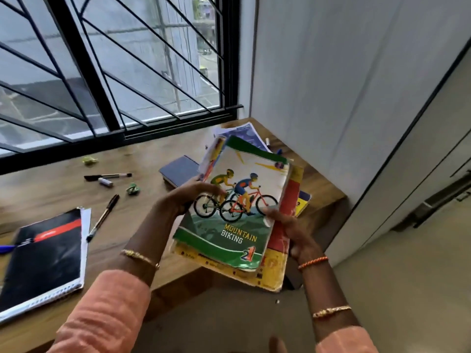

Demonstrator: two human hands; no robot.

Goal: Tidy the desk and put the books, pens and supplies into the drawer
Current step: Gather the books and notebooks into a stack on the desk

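Note:
I hold a stack of books (237,200) above the right end of the wooden desk (142,159); the top cover reads "Mountain Biking". My left hand (186,197) grips the stack's left edge with the thumb on the cover. At the lower right edge my right hand (288,230) grips the stack, fingers underneath. On the desk lie a black spiral notebook (43,258), a dark blue book (179,170), a black pen (103,217), a marker (108,176) and a small white tube (105,182). No drawer is in view.
Two crumpled green scraps (133,189) (89,160) lie on the desk. A barred window (107,72) runs behind it. A grey cabinet wall (344,85) stands at the right, with floor (395,276) below. A blue pen tip (6,248) shows at the left edge.

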